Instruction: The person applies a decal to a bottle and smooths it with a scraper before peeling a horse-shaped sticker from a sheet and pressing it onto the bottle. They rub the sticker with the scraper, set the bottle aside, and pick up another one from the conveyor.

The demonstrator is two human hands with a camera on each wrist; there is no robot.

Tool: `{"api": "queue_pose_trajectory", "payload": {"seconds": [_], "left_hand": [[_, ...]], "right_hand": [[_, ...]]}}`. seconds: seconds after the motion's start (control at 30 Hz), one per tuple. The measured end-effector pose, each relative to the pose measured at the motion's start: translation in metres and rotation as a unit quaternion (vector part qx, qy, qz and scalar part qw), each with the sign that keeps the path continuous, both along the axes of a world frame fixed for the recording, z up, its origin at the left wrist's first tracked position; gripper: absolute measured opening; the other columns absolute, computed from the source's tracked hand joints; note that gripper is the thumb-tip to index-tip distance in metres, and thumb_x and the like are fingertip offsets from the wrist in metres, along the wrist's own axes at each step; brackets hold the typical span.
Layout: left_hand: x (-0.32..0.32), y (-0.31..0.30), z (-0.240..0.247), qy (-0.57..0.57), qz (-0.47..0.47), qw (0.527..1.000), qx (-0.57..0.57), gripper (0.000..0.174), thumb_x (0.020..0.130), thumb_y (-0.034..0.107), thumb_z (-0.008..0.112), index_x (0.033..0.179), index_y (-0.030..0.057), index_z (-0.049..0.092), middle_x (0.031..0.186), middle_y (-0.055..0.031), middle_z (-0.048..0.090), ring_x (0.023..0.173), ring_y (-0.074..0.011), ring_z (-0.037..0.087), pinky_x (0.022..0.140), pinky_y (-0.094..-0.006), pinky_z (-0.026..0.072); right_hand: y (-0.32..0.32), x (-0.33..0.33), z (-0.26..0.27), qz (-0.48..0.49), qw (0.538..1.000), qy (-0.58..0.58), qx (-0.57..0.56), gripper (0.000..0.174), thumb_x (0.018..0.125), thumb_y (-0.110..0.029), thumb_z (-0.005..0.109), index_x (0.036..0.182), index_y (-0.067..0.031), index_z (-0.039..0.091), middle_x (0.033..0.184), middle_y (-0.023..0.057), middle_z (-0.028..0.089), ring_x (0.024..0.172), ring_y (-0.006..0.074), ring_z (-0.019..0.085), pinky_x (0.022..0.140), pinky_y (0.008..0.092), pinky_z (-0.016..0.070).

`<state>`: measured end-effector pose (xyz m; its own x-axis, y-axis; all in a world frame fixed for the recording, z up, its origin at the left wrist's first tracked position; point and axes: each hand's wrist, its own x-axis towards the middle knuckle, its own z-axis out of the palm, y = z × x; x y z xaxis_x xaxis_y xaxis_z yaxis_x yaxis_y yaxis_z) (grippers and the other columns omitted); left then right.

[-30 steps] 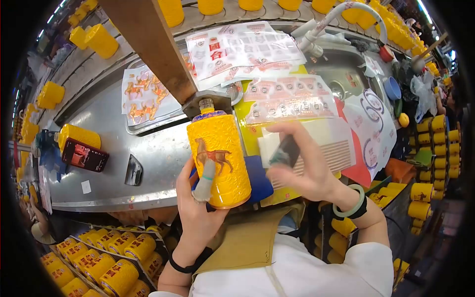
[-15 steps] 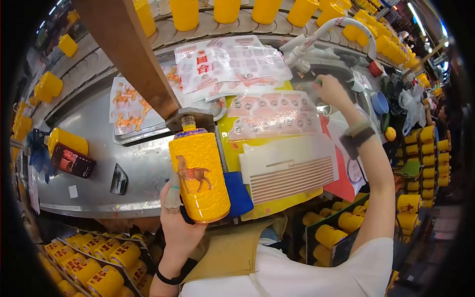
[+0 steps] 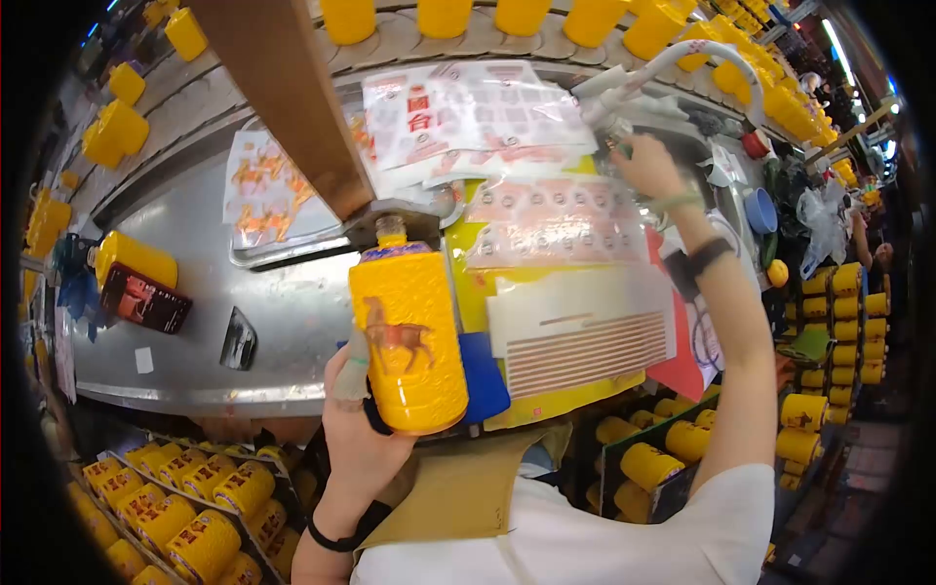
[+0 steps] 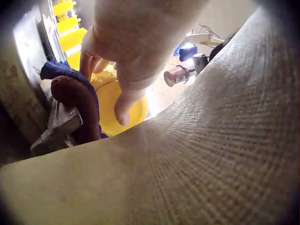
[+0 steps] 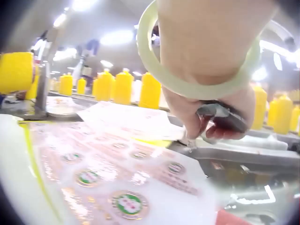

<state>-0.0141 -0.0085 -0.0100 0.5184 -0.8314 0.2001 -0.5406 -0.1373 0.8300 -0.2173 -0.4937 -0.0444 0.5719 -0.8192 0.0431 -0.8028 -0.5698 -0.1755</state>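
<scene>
My left hand (image 3: 366, 429) grips a yellow textured bottle (image 3: 439, 380) low on its side. It leans back toward a metal holder (image 3: 366, 219) on a wooden post, its clear neck pointing up. A brown horse decal (image 3: 400, 336) is on its front. A whitish cover (image 3: 348, 380) with a green band wraps one finger. In the left wrist view the thumb presses on the bottle's yellow base (image 4: 110, 105). My right hand (image 3: 651, 168) is near the faucet's foot, at the sink's left edge. Its curled fingers hold a dark flat piece (image 5: 229, 119).
Printed decal sheets (image 3: 556, 219) and a striped sheet (image 3: 585, 336) lie on a yellow board. Horse decals (image 3: 268, 185) lie in a metal tray at left. A white faucet (image 3: 673, 54) arches over the sink. A phone (image 3: 144, 297) leans on another yellow bottle. Yellow bottles line the conveyor behind.
My right hand has moved from beside the bottle, up and right to the sink area, carrying the dark piece. My left hand keeps hold of the bottle; the head view has shifted slightly.
</scene>
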Motion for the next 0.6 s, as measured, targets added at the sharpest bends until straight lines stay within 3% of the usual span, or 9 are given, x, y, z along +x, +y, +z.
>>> {"api": "queue_pose_trajectory", "payload": {"seconds": [0.03,0.07,0.17,0.2,0.23,0.4,0.47,0.53,0.6], "left_hand": [[-0.001,0.000,-0.002,0.019,0.006,1.000,-0.010,0.093,0.067,0.013,0.097,0.145,0.0005,0.049,0.134,-0.0162,0.054,0.120,-0.0322,0.060,0.102,-0.0385,0.0489],[0.001,0.001,0.002,0.005,0.000,1.000,-0.011,0.092,0.067,0.012,0.096,0.145,0.0010,0.050,0.135,-0.0156,0.053,0.122,-0.0319,0.059,0.104,-0.0383,0.0480],[0.001,0.001,0.001,0.005,0.004,1.000,-0.017,0.091,0.067,0.010,0.095,0.146,0.0015,0.050,0.135,-0.0155,0.052,0.124,-0.0318,0.058,0.105,-0.0389,0.0474],[-0.001,0.001,0.003,0.014,0.003,1.000,-0.023,0.090,0.068,0.009,0.094,0.146,0.0016,0.050,0.137,-0.0159,0.051,0.125,-0.0327,0.057,0.106,-0.0397,0.0471],[-0.003,0.001,0.005,0.024,0.002,0.999,-0.029,0.090,0.068,0.008,0.093,0.146,0.0017,0.050,0.138,-0.0164,0.051,0.127,-0.0336,0.056,0.106,-0.0405,0.0469],[0.000,0.007,0.004,-0.038,-0.024,0.999,-0.022,0.100,0.068,0.010,0.094,0.152,0.0006,0.042,0.150,-0.0190,0.042,0.133,-0.0370,0.052,0.110,-0.0441,0.0444],[-0.001,0.008,0.011,0.103,-0.040,0.993,-0.045,0.108,0.070,0.013,0.095,0.157,-0.0003,0.033,0.153,-0.0207,0.038,0.137,-0.0362,0.048,0.112,-0.0443,0.0425],[-0.004,0.007,0.014,0.148,-0.055,0.986,-0.055,0.111,0.072,0.014,0.094,0.159,-0.0021,0.026,0.154,-0.0222,0.036,0.140,-0.0354,0.044,0.112,-0.0442,0.0413],[-0.007,0.000,0.018,0.223,-0.046,0.970,-0.090,0.097,0.083,0.014,0.085,0.158,-0.0048,0.026,0.153,-0.0234,0.036,0.141,-0.0368,0.042,0.115,-0.0448,0.0378]], "right_hand": [[0.029,0.003,0.019,0.074,0.994,-0.053,-0.058,0.024,0.091,-0.022,0.073,0.106,-0.0038,0.072,0.100,0.0198,0.068,0.097,0.0374,0.066,0.085,0.0426,0.0515],[0.103,0.031,0.076,0.172,0.977,-0.123,-0.002,0.010,0.093,-0.010,0.069,0.101,-0.0034,0.067,0.102,0.0173,0.064,0.096,0.0417,0.062,0.084,0.0467,0.0504],[0.193,0.053,0.124,0.370,0.915,-0.131,0.090,0.016,0.085,0.002,0.064,0.098,-0.0061,0.066,0.102,0.0133,0.062,0.100,0.0375,0.061,0.085,0.0435,0.0498],[0.208,0.056,0.122,0.488,0.866,-0.109,0.013,0.023,0.078,0.004,0.065,0.096,-0.0108,0.065,0.102,0.0088,0.059,0.098,0.0306,0.060,0.083,0.0378,0.0493],[0.232,0.061,0.135,0.520,0.844,-0.113,0.069,0.021,0.078,0.000,0.064,0.094,-0.0132,0.066,0.101,0.0068,0.059,0.100,0.0294,0.060,0.084,0.0379,0.0505],[0.288,0.089,0.133,0.603,0.791,-0.079,-0.066,0.008,0.076,-0.016,0.067,0.080,-0.0116,0.061,0.098,0.0051,0.058,0.095,0.0234,0.059,0.082,0.0364,0.0496],[0.290,0.100,0.128,0.627,0.770,-0.091,-0.078,0.008,0.077,-0.018,0.067,0.081,-0.0115,0.063,0.099,0.0050,0.060,0.092,0.0211,0.059,0.081,0.0351,0.0487],[0.290,0.109,0.120,0.650,0.742,-0.125,-0.104,0.010,0.077,-0.021,0.068,0.078,-0.0120,0.063,0.097,0.0047,0.059,0.092,0.0206,0.060,0.080,0.0349,0.0487],[0.290,0.112,0.119,0.655,0.739,-0.125,-0.093,0.012,0.078,-0.021,0.068,0.083,-0.0123,0.063,0.096,0.0037,0.058,0.091,0.0203,0.060,0.080,0.0351,0.0492]]}}
